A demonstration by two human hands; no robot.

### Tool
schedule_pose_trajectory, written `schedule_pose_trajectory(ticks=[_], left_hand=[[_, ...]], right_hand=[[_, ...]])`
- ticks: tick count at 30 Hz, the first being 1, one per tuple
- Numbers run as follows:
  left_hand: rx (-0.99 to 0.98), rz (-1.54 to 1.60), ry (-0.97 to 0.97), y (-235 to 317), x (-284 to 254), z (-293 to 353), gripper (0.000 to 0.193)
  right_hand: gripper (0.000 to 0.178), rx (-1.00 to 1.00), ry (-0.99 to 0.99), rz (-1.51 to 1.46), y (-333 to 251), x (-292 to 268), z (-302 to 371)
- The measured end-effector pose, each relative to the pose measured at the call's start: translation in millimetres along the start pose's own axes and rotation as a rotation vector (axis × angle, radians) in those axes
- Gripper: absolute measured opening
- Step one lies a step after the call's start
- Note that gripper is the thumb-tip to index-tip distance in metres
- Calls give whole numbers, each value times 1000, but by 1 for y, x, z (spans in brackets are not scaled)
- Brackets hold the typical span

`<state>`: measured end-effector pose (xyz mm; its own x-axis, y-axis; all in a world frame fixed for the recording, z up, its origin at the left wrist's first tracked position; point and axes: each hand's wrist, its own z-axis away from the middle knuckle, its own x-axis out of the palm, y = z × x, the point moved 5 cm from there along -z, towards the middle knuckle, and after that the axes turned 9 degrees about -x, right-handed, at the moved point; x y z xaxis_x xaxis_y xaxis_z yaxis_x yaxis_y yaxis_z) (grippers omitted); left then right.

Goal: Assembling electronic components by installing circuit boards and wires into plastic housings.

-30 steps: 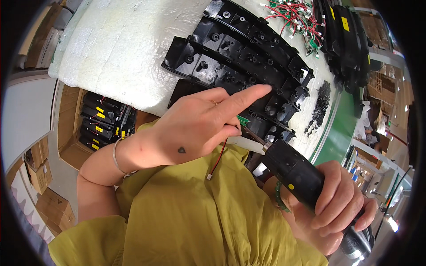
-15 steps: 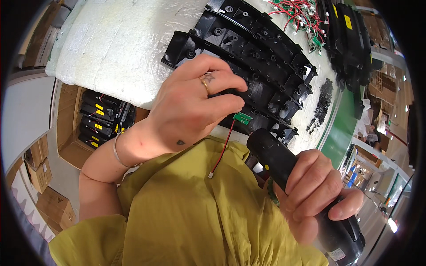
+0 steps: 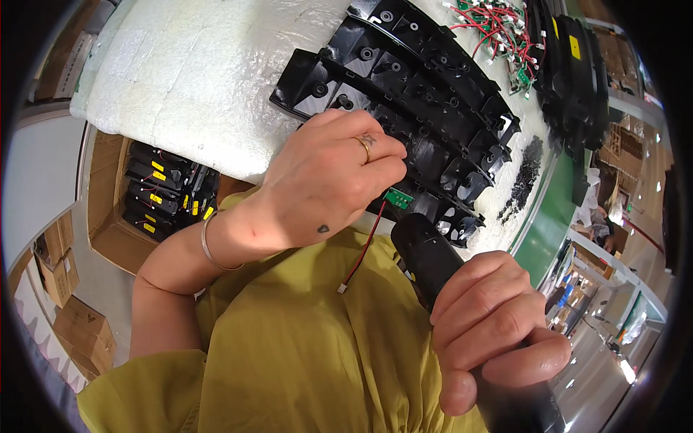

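My right hand (image 3: 498, 317) is wrapped round a black electric screwdriver (image 3: 424, 252), whose front end points up and left. That end is close to a small green circuit board (image 3: 399, 198) at the near edge of the black plastic housings (image 3: 435, 151). From the board a red and black lead (image 3: 364, 249) hangs over my lap to a small white plug. Above the board, my left hand (image 3: 328, 162) has its fingers curled down over the nearest housing. Its fingertips are mostly hidden, so what they pinch cannot be made out. The screwdriver's tip does not show clearly.
White foam wrap (image 3: 195, 79) covers the table. At the far right lie a heap of circuit boards with red leads (image 3: 498, 32) and stacked black housings (image 3: 574, 79). Below the table's left side, an open carton (image 3: 108, 227) holds black parts with yellow labels.
The screwdriver and my right hand have moved left, bringing its front end nearer the circuit board. My left hand has shifted slightly right, its fingers curling further down. The housings appear slightly shifted in view.
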<state>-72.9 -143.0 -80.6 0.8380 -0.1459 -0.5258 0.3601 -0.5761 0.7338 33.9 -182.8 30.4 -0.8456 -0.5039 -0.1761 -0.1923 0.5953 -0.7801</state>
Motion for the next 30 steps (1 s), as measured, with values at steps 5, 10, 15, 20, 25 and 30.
schedule_pose_trajectory(ticks=[5,10,15,20,25,30], left_hand=[[-27,-3,-10,-2,-1,1,15],[-15,-1,14,1,-2,-1,16],[-114,181,77,5,-16,-2,19],[-682,1325,-160,12,5,-6,15],[-907,1507,-355,24,24,-8,13],[-968,1717,-367,28,34,-2,12]], right_hand=[[38,42,-39,-16,4,2,-2],[39,43,-16,-45,0,-6,-3],[36,-334,341,-274,-33,-41,18],[23,-577,513,-226,-49,-40,1],[21,-602,574,-194,-57,-47,5],[22,-533,568,-212,-55,-50,10]])
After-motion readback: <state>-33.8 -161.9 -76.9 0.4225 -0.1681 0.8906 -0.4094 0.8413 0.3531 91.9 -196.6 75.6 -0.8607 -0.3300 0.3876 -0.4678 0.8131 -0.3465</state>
